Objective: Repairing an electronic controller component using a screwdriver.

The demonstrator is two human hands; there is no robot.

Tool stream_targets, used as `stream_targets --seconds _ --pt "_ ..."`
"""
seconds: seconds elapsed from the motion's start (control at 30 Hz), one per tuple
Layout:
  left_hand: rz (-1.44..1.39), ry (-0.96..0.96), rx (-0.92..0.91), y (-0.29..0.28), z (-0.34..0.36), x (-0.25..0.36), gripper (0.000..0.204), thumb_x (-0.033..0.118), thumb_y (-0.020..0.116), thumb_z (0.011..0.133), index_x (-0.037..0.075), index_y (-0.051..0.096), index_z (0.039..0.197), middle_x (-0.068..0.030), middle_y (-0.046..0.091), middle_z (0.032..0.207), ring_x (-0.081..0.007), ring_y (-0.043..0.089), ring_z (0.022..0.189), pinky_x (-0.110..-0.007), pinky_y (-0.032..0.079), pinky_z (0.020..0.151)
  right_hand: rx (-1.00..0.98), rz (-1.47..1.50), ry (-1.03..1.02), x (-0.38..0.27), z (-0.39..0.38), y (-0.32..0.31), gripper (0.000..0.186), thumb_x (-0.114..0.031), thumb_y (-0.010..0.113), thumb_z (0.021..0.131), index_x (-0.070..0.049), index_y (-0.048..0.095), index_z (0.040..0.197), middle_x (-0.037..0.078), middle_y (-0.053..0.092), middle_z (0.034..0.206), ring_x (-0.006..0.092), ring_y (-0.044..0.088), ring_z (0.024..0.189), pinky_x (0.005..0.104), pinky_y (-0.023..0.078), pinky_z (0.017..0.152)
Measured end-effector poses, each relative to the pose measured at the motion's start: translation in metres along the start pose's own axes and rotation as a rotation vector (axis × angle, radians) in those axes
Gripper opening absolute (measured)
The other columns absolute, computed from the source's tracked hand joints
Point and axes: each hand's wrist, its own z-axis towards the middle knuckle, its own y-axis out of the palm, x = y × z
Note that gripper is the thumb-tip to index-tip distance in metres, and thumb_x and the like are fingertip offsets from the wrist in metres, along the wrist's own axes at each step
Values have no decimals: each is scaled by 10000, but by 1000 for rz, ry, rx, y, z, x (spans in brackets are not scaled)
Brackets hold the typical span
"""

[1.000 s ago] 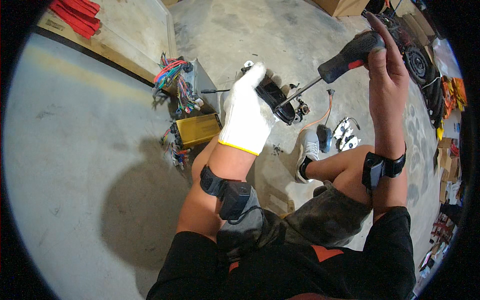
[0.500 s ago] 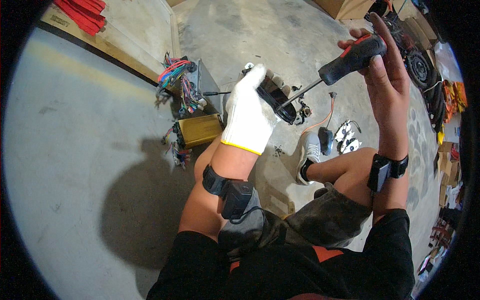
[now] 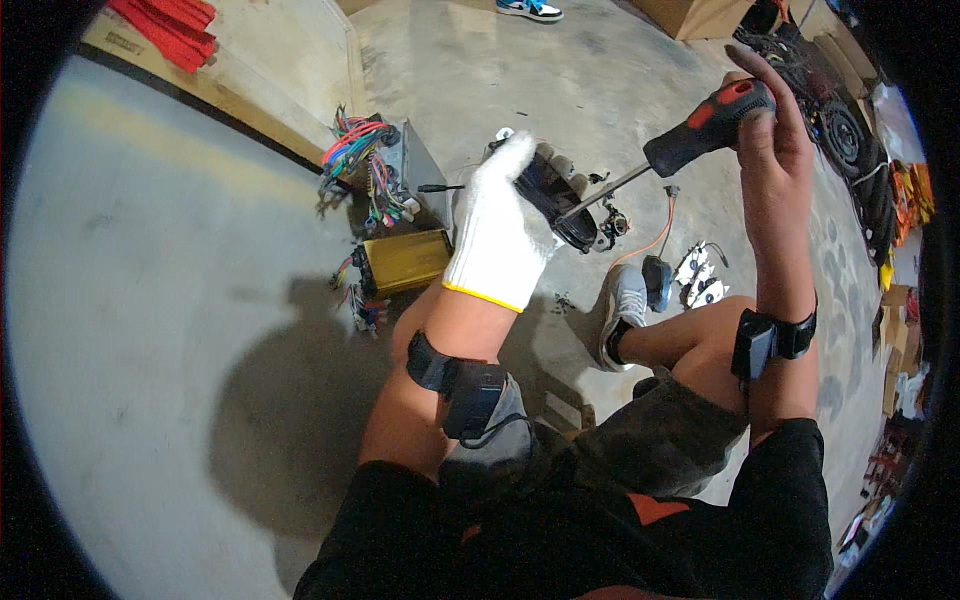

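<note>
My left hand (image 3: 500, 220), in a white knit glove with a yellow hem, is closed around a black plastic housing (image 3: 550, 195). The glove covers part of that housing, and its exact kind is not clear. Bare, my right hand (image 3: 775, 145) grips a screwdriver (image 3: 708, 128) by its black and red handle. The steel shaft slants down to the left, its tip meeting the near end of the housing. Just beyond the housing, small dark parts (image 3: 612, 222) lie on the floor.
Left of my gloved hand are a grey metal box (image 3: 425, 175) with bundled coloured wires and a gold metal box (image 3: 408, 262). A black device with an orange cable (image 3: 657, 283) and white parts (image 3: 702, 275) lie beyond my shoe. Cartons and tyres line the right side.
Another person's shoe has come into view at the far edge. My right fingers have shifted on the screwdriver handle, which is turned slightly. The tip stays at the housing.
</note>
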Motion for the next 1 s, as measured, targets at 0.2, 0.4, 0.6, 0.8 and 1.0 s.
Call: stream_targets --seconds 0.2,0.4,0.6,0.8,1.0 --pt "-122 4 32 -3 6 1 114 256 605 923 142 598 928 -38 631 803 -208 626 670 -368 512 598 -148 222 9 -22 -3 16 656 -256 623 951 -44 337 1502 160 576 1294 269 624 1139 405 510 944" --pt "-214 5 86 7 5 0 57 169 602 931 119 575 924 -48 601 802 -211 623 722 -413 559 709 -47 -174 -75 -7 0 9 622 -186 560 987 -66 280 1529 163 567 1297 287 640 1085 387 522 901" --pt "-199 23 88 -5 10 3 68 158 623 913 113 573 920 -50 603 794 -217 623 717 -415 557 702 -43 117 25 -11 -2 13 547 -228 541 1006 -53 360 1491 133 562 1269 238 614 1081 360 514 887" --pt "-222 5 79 -3 15 -2 65 152 634 902 123 582 928 -46 610 803 -217 627 721 -411 558 695 32 40 3 -23 4 32 551 -241 563 993 -29 394 1472 148 547 1331 235 612 1099 354 510 902" --pt "-202 -7 70 -6 9 1 74 164 644 899 129 589 933 -44 617 808 -222 630 728 -410 553 695 -184 45 33 -9 1 -2 574 -233 528 1007 -26 330 1505 167 512 1401 272 588 1200 370 488 978"
